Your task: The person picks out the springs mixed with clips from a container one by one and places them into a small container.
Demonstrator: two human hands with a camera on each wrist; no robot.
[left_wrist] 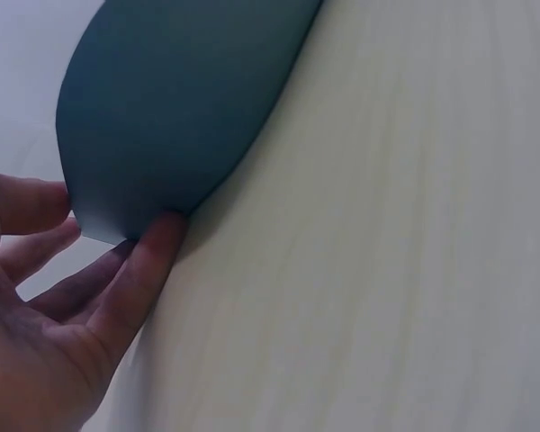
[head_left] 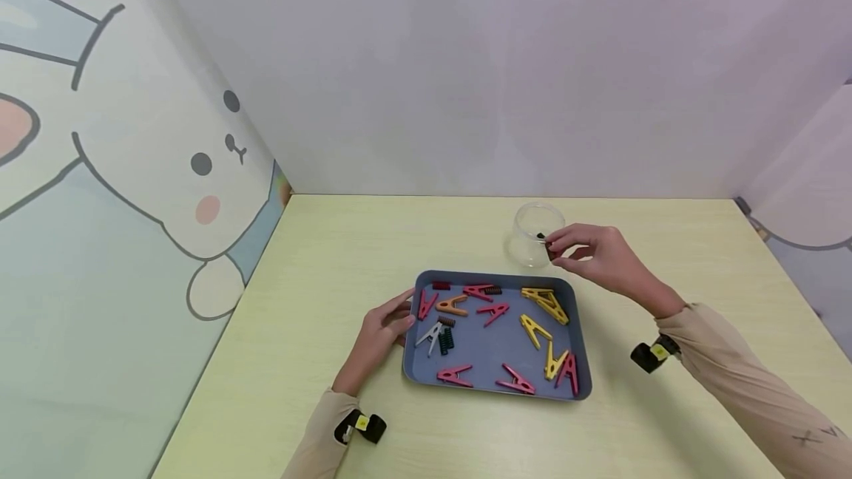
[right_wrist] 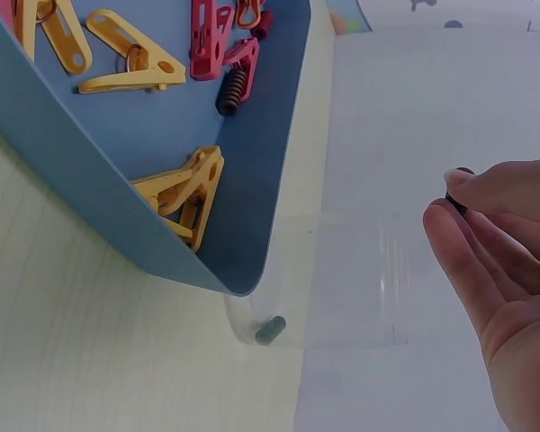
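My right hand (head_left: 594,257) pinches a small dark spring (right_wrist: 457,191) between thumb and fingertips, beside the mouth of a clear round jar (head_left: 529,239). A small green piece (right_wrist: 270,330) lies inside the jar at its bottom. My left hand (head_left: 378,335) grips the left edge of a blue-grey tray (head_left: 495,390); in the left wrist view the fingers touch the tray's outer wall (left_wrist: 171,108). The tray bears yellow clips (head_left: 532,331), red clips (head_left: 492,313), an orange clip (head_left: 451,306), a white clip (head_left: 430,337) and several small springs (head_left: 446,340).
The tray and jar stand on a pale wooden table (head_left: 319,265), the jar behind the tray's right back corner. A plain light wall (head_left: 466,80) rises behind the table. At the left is a panel with a cartoon rabbit (head_left: 153,161).
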